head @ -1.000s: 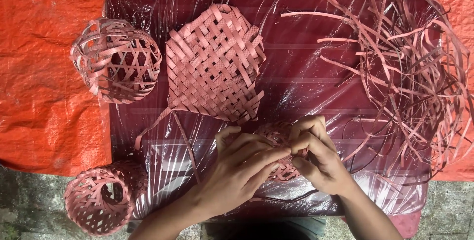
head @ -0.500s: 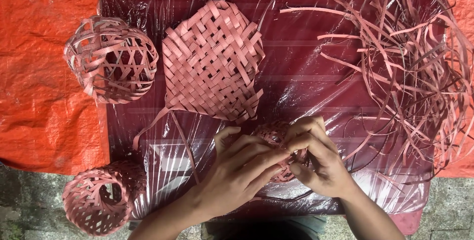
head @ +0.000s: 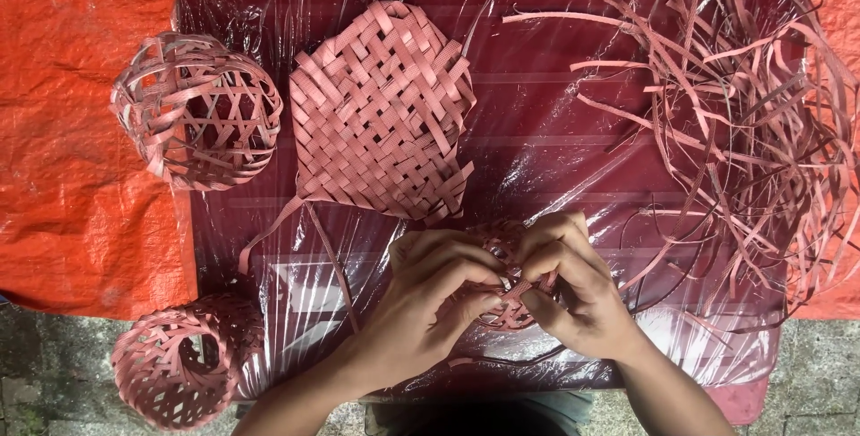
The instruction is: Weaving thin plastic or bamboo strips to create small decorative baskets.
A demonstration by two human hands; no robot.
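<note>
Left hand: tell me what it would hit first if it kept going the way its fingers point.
The left hand points rightward, so it would probably first meet the small woven piece, with the right hand just behind.

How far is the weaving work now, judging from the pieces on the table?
Already woven: two round openwork baskets, one at the table's upper left and one at its lower left corner, plus a flat woven mat. In hand: the left hand and right hand both grip a small, partly hidden woven piece. Left: a large pile of loose strips lies unused.

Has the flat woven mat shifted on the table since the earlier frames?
No. The flat woven mat keeps its place against the table's left edge; only the camera drifted.
</note>
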